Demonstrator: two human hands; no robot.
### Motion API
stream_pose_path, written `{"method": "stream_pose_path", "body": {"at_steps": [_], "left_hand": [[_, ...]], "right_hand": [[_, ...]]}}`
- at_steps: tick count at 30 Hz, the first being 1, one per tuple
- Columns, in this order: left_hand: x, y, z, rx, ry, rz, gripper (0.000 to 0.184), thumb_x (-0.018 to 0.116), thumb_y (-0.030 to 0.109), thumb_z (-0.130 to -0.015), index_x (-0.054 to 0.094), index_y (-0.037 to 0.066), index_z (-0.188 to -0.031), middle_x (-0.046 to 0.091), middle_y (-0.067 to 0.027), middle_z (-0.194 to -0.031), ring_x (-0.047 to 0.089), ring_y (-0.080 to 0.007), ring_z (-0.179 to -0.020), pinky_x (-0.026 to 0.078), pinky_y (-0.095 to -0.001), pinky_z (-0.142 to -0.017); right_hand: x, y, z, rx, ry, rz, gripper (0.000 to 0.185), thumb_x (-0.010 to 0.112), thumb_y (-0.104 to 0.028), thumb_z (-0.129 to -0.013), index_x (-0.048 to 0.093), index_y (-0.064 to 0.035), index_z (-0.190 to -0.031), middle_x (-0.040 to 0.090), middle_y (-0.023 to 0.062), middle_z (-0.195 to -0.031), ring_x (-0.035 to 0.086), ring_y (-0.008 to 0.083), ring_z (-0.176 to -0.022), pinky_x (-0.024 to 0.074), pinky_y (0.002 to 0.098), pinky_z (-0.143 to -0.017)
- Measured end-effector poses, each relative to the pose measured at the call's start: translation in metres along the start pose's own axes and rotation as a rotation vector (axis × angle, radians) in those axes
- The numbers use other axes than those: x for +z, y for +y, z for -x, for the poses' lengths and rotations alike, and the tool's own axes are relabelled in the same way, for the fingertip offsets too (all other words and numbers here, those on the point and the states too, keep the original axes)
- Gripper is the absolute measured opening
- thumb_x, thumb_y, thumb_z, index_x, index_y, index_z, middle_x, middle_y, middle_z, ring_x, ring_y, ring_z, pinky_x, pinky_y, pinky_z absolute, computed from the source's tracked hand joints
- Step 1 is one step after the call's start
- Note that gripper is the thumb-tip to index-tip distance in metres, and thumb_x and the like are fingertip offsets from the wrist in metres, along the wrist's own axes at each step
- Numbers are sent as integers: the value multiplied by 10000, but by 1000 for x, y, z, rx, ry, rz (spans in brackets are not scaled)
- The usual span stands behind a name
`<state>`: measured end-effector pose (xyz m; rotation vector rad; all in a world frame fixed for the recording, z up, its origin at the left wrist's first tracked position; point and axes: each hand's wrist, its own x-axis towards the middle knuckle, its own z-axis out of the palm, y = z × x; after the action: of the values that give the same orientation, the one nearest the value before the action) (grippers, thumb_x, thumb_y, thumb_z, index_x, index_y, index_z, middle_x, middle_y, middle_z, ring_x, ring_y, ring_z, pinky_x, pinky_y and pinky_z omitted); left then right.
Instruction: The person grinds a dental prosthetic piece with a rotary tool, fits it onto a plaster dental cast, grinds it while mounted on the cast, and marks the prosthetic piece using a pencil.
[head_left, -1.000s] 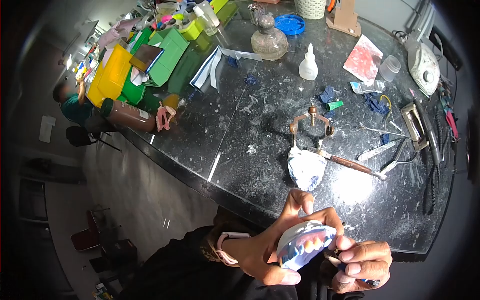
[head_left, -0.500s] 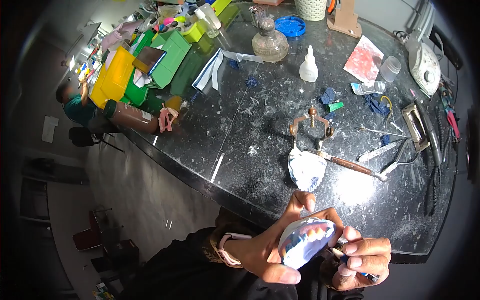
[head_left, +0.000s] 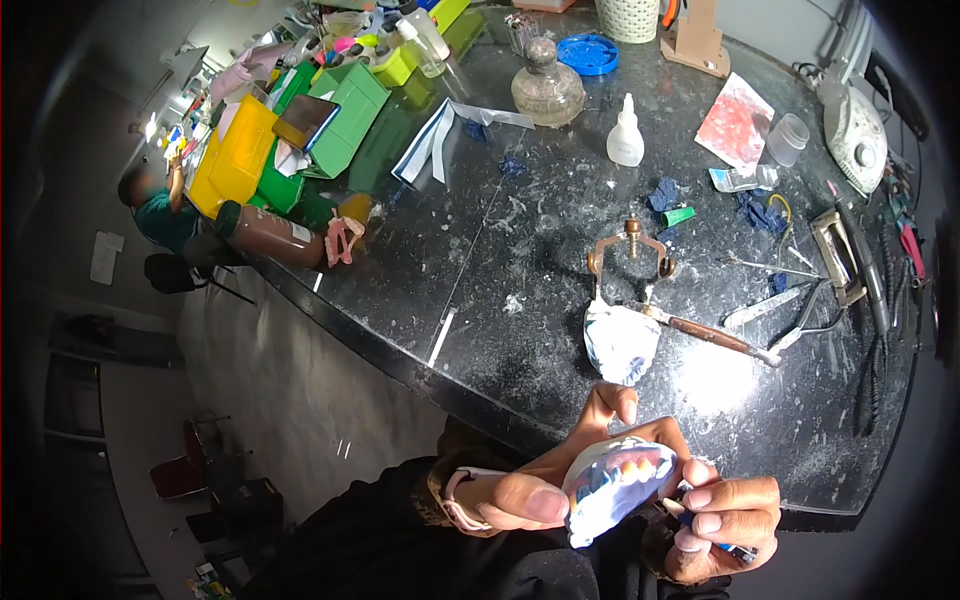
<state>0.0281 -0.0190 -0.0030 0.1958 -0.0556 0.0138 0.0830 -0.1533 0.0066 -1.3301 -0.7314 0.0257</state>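
Note:
A dental cast [head_left: 612,500] in blue and white, with pink wax and a few set teeth, rests in my left hand [head_left: 545,490]. That thumb lies on the cast's near left edge, with the fingers behind it. Close against the cast's right side is my right hand [head_left: 735,520], its fingers pinched on a slim tool [head_left: 676,512] with a pale tip and a dark blue part. Most of the tool is hidden by the fingers, so its kind is unclear. Beyond my hands, a second cast [head_left: 620,340] lies on the black table, attached to a brass-coloured articulator [head_left: 632,250].
A wooden-handled tool [head_left: 715,338] lies beside the articulator. Farther back stand a white dropper bottle [head_left: 625,140] and a glass burner [head_left: 547,90]. Pliers [head_left: 805,320] and a metal frame [head_left: 836,255] are at right. Green and yellow bins [head_left: 235,160] stand at left, near a seated person [head_left: 160,205].
My left thumb has shifted up along the cast's edge. The cast has tilted slightly. My right hand keeps almost the same place, and the whole view has moved a little.

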Motion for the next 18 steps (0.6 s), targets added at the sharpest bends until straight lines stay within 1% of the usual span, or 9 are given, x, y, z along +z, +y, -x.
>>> {"method": "stream_pose_path", "body": {"at_steps": [3,9,12,15,18], "left_hand": [[2,1,0,-24,27,-6,750,583,314,-562,248,157,-1215,377,-242,-1035,412,-283,-913,298,-399,-808],[3,1,0,-41,62,-15,741,581,325,-571,244,149,-1207,392,-251,-1021,411,-288,-919,290,-403,-816],[4,2,-1,-47,74,-19,742,580,330,-572,240,142,-1204,397,-250,-1019,410,-286,-927,284,-403,-820],[0,1,-1,-23,22,-17,741,575,339,-578,236,133,-1204,403,-248,-1013,415,-287,-924,290,-402,-813],[0,2,0,-40,30,-49,750,568,349,-585,226,130,-1215,409,-243,-1000,422,-290,-912,300,-396,-803]], "right_hand": [[1,0,0,-2,14,1,193,676,-112,-750,518,-31,-825,507,126,-824,597,230,-854,505,352,-822],[-3,2,0,-27,-35,6,187,672,-99,-750,515,-27,-821,505,131,-829,596,235,-869,509,348,-819],[2,4,3,-18,25,-75,187,670,-91,-747,510,-21,-815,503,134,-823,593,244,-889,520,343,-805],[2,4,3,-32,18,-68,188,668,-82,-745,506,-14,-811,502,138,-820,591,253,-908,528,338,-793],[1,1,3,7,10,-62,189,676,-79,-736,509,-22,-802,505,129,-815,593,241,-882,522,335,-802]]}}
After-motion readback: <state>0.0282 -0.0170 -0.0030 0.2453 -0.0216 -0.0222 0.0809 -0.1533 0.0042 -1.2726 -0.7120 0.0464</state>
